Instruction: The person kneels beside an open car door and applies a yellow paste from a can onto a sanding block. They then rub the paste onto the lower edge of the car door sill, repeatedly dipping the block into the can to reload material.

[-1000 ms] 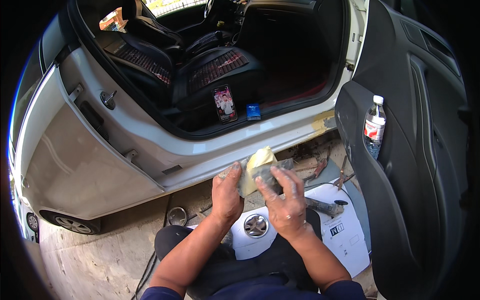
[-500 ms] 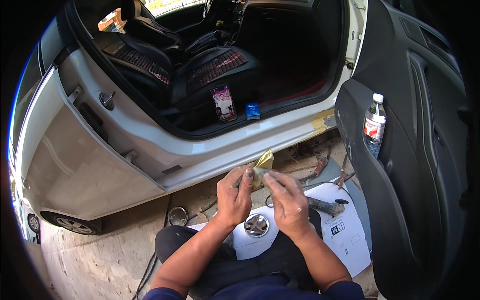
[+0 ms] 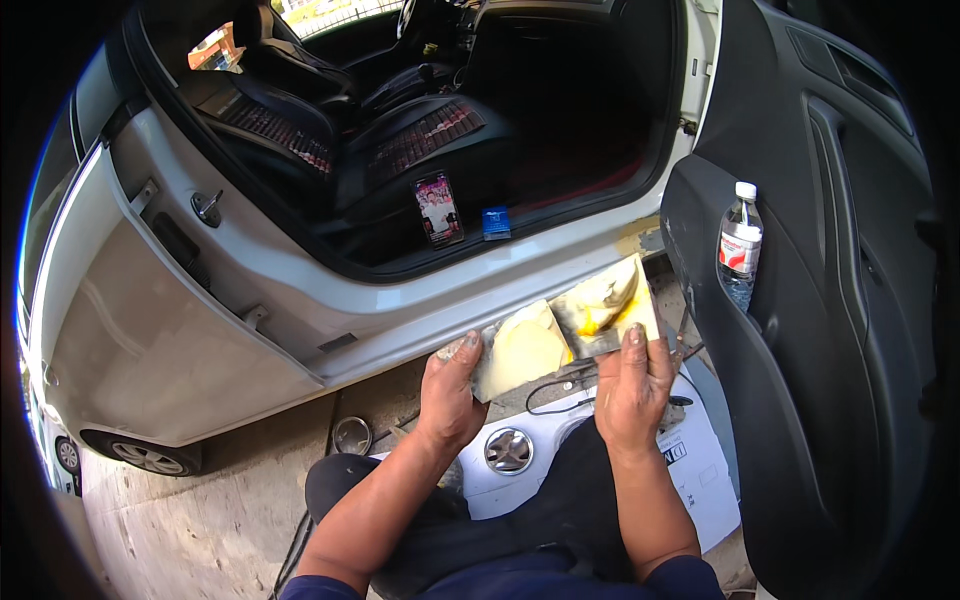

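At the far left the white rear door (image 3: 150, 330) of the car stands closed, and the open front doorway shows a black seat (image 3: 420, 140) with a phone (image 3: 437, 208) and a small blue box (image 3: 496, 223) propped on the sill. Below it, the left hand (image 3: 448, 390) has its fingers closed on the edge of a flat spreader board (image 3: 520, 350) loaded with a mound of pale yellow body filler. Half a second ago both hands were bunched together over a folded, narrow-looking piece; now they have drawn apart, so the filler lies open to view between them, just in front of the white sill. The right hand (image 3: 632, 385) grips a second spreader (image 3: 605, 305), tilted up, smeared grey with a brighter yellow streak across its face; the two blades touch at their inner edges. The mix looks soft and unevenly blended. Further right, a water bottle (image 3: 740, 245) sits upright in the open door's pocket (image 3: 700, 260).
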Tool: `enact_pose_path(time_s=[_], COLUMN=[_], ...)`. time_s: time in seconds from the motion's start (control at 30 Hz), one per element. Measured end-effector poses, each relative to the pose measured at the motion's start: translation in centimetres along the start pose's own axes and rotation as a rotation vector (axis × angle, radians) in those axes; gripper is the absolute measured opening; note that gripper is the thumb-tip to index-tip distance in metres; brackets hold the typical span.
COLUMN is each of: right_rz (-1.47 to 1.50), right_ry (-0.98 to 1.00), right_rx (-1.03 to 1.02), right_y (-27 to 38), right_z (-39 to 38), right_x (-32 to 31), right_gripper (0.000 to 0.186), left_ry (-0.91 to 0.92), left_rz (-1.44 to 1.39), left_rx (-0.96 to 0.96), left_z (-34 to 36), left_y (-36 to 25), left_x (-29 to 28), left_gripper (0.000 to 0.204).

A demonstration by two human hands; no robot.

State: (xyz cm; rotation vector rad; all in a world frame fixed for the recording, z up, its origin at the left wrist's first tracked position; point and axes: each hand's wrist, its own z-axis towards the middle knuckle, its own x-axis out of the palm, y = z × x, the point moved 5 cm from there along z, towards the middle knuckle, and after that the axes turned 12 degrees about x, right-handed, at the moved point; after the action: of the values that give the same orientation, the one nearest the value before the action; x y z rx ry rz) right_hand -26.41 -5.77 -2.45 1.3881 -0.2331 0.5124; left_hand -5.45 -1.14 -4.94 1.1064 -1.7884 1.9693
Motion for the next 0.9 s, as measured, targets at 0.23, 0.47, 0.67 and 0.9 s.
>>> enact_pose_path(time_s=[0.23,0.47,0.67,0.9], right_rz=[-0.801,-1.113,-1.229,-1.121], right_ry=[0.069,0.083,0.005,0.246], right_rx=[-0.405,-0.505,-0.625,-0.373], right_y=[-0.8,0.1,1.3,-2.5], right_z=[-2.6,-1.9,-2.7,-5.4], right_x=[3.5,0.7,4.9,4.3], right_gripper=[0.043,0.042,0.055,0.048], left_ry=[-0.002,-0.040,-0.006,-0.091], left_rz=[-0.124,-0.117,0.053,0.015], left_rx=[-0.089,-0.069,0.079,0.117], left_z=[0.3,1.1,0.4,1.7], left_y=[0.1,-0.3,0.4,-1.7], left_x=[-0.7,-1.3,-0.8,-1.7], left_gripper=[0.036,0.038,0.033,0.035])
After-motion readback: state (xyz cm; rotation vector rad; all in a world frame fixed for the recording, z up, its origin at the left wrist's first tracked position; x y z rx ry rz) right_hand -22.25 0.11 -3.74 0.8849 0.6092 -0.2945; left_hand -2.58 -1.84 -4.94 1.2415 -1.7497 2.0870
